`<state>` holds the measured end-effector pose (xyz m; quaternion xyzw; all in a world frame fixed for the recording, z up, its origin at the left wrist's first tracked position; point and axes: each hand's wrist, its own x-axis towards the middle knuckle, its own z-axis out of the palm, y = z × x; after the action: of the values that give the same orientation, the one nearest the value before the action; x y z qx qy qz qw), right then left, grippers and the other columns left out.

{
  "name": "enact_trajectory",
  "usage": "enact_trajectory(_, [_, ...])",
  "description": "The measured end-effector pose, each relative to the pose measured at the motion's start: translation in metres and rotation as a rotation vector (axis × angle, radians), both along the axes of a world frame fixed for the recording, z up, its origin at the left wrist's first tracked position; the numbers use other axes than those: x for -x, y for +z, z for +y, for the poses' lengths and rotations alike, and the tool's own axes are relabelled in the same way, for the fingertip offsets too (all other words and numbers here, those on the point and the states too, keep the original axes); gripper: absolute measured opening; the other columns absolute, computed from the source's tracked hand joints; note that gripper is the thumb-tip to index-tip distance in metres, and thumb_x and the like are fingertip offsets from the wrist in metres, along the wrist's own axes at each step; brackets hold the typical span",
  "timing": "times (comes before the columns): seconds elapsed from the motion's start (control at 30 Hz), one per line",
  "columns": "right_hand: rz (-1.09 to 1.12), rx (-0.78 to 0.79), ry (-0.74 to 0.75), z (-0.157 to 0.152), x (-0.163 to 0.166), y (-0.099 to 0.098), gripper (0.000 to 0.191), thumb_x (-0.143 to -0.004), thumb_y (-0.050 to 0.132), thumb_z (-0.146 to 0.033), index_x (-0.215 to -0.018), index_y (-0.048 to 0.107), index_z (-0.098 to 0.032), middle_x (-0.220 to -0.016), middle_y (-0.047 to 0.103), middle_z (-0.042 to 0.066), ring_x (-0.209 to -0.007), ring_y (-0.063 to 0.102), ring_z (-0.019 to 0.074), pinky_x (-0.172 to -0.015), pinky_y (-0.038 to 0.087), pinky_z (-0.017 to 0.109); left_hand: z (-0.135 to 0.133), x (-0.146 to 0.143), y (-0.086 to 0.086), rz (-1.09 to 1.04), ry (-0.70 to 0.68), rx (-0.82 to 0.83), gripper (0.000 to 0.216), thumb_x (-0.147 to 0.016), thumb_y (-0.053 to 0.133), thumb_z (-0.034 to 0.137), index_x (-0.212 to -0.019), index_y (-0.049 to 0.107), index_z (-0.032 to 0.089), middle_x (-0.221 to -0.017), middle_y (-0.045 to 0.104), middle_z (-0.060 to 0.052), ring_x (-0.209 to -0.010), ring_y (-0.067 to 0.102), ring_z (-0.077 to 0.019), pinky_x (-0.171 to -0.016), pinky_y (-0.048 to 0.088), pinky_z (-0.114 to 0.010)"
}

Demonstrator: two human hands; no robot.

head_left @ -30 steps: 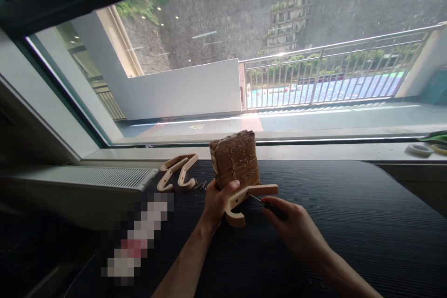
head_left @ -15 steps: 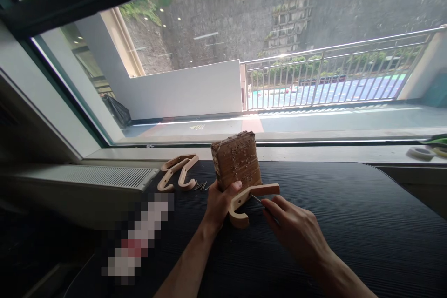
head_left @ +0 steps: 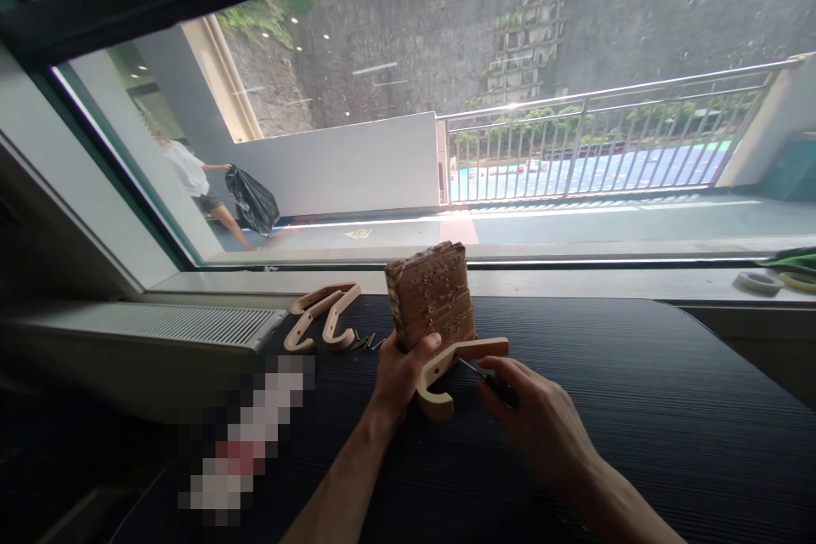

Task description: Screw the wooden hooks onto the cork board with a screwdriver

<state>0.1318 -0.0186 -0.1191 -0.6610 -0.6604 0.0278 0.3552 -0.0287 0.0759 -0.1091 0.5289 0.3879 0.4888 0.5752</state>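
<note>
My left hand point(head_left: 401, 378) is closed around the lower left of a worn wooden block point(head_left: 430, 297), which stands tilted on the table. Against the block's lower front lies a pale wooden hook point(head_left: 436, 398) with two holes, its upper arm pointing right; the left thumb rests just above it. My right hand point(head_left: 535, 408) grips the dark handle of a screwdriver point(head_left: 503, 391). The shaft points left, and its tip meets the hook near the upper hole. Whether a screw sits there I cannot make out.
More wooden hooks point(head_left: 337, 323) lie at the back left of the black table point(head_left: 637, 408), beside several loose screws point(head_left: 366, 342). Tape rolls point(head_left: 758, 282) sit on the right windowsill. A radiator point(head_left: 159, 323) stands left. Outside the window, a person point(head_left: 188, 170) carries a black bag point(head_left: 253, 200).
My right hand has shifted its hold on the screwdriver, and more of the handle shows. Outside, the person with the black bag has come into view from the left. Block and hook stay put.
</note>
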Motion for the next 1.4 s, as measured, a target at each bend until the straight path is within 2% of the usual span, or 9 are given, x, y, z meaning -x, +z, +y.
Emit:
enact_trajectory(0.1, [-0.275, -0.076, 0.025, -0.003, 0.001, 0.000, 0.024, -0.087, 0.045, -0.021, -0.102, 0.064, -0.023, -0.092, 0.068, 0.004, -0.067, 0.066, 0.0178, -0.054, 0.042, 0.026, 0.001, -0.001, -0.003, -0.005, -0.004, -0.009, 0.034, -0.068, 0.071, 0.036, -0.094, 0.068, 0.014, -0.095, 0.071, -0.009, -0.093, 0.063, -0.0271, -0.080, 0.048, -0.034])
enact_trajectory(0.2, [-0.316, -0.093, 0.030, -0.003, 0.001, -0.001, 0.023, -0.089, 0.043, -0.022, -0.094, 0.066, -0.023, -0.082, 0.067, 0.003, -0.061, 0.064, 0.0163, -0.051, 0.040, 0.025, 0.002, -0.001, -0.007, 0.014, -0.021, -0.008, 0.035, -0.070, 0.070, 0.038, -0.096, 0.068, 0.014, -0.096, 0.070, -0.010, -0.091, 0.064, -0.0272, -0.079, 0.048, -0.035])
enact_trajectory(0.43, [0.325, 0.071, 0.053, 0.006, 0.001, -0.003, 0.017, -0.082, 0.053, -0.031, -0.083, 0.067, -0.021, -0.079, 0.070, 0.002, -0.071, 0.065, 0.0181, -0.063, 0.048, 0.027, 0.003, 0.002, -0.008, 0.076, 0.007, -0.030, 0.037, -0.066, 0.072, 0.039, -0.092, 0.069, 0.013, -0.088, 0.071, -0.009, -0.085, 0.064, -0.0269, -0.073, 0.049, -0.033])
enact_trajectory(0.53, [0.428, 0.132, 0.092, 0.007, -0.001, -0.003, 0.020, -0.082, 0.053, -0.032, -0.080, 0.067, -0.019, -0.072, 0.070, 0.001, -0.066, 0.065, 0.0179, -0.060, 0.049, 0.026, 0.001, 0.001, -0.006, 0.066, 0.001, -0.026, 0.034, -0.067, 0.071, 0.038, -0.091, 0.069, 0.014, -0.087, 0.071, -0.008, -0.084, 0.065, -0.0259, -0.073, 0.049, -0.032])
enact_trajectory(0.73, [-0.120, -0.037, -0.018, 0.001, -0.002, -0.002, 0.023, -0.083, 0.051, -0.025, -0.102, 0.062, -0.025, -0.101, 0.068, 0.003, -0.069, 0.067, 0.0189, -0.055, 0.045, 0.027, -0.002, -0.005, -0.002, 0.004, -0.005, 0.008, 0.032, -0.070, 0.069, 0.036, -0.094, 0.068, 0.014, -0.094, 0.071, -0.009, -0.089, 0.065, -0.0271, -0.077, 0.050, -0.034])
enact_trajectory(0.9, [-0.303, -0.064, 0.012, -0.002, 0.000, -0.002, 0.023, -0.088, 0.042, -0.022, -0.092, 0.065, -0.024, -0.089, 0.066, 0.003, -0.062, 0.065, 0.0163, -0.049, 0.041, 0.025, -0.004, -0.007, -0.001, 0.013, -0.013, 0.010, 0.031, -0.071, 0.069, 0.036, -0.093, 0.068, 0.014, -0.093, 0.071, -0.009, -0.088, 0.064, -0.0263, -0.076, 0.050, -0.033])
enact_trajectory(1.0, [-0.177, -0.031, 0.004, 0.000, 0.000, -0.003, 0.021, -0.087, 0.044, -0.024, -0.088, 0.066, -0.024, -0.088, 0.067, 0.002, -0.065, 0.065, 0.0169, -0.053, 0.042, 0.026, -0.003, -0.005, -0.004, 0.063, -0.006, -0.014, 0.031, -0.071, 0.069, 0.037, -0.092, 0.067, 0.014, -0.091, 0.070, -0.008, -0.087, 0.064, -0.0253, -0.075, 0.049, -0.032])
enact_trajectory(1.2, [0.446, 0.200, 0.056, 0.008, -0.003, 0.000, 0.020, -0.080, 0.055, -0.034, -0.077, 0.068, -0.019, -0.074, 0.068, 0.002, -0.068, 0.061, 0.0180, -0.063, 0.045, 0.027, -0.001, -0.001, -0.006, 0.103, 0.001, -0.039, 0.029, -0.069, 0.070, 0.036, -0.086, 0.066, 0.013, -0.084, 0.069, -0.007, -0.081, 0.063, -0.0233, -0.073, 0.048, -0.031])
enact_trajectory(1.4, [0.549, 0.269, 0.090, 0.010, -0.011, 0.002, 0.024, -0.076, 0.058, -0.038, -0.087, 0.067, -0.019, -0.071, 0.061, 0.000, -0.065, 0.055, 0.0158, -0.060, 0.041, 0.026, 0.000, -0.003, -0.008, 0.098, 0.015, -0.029, 0.033, -0.069, 0.070, 0.038, -0.088, 0.067, 0.012, -0.086, 0.070, -0.009, -0.083, 0.064, -0.0254, -0.073, 0.048, -0.032])
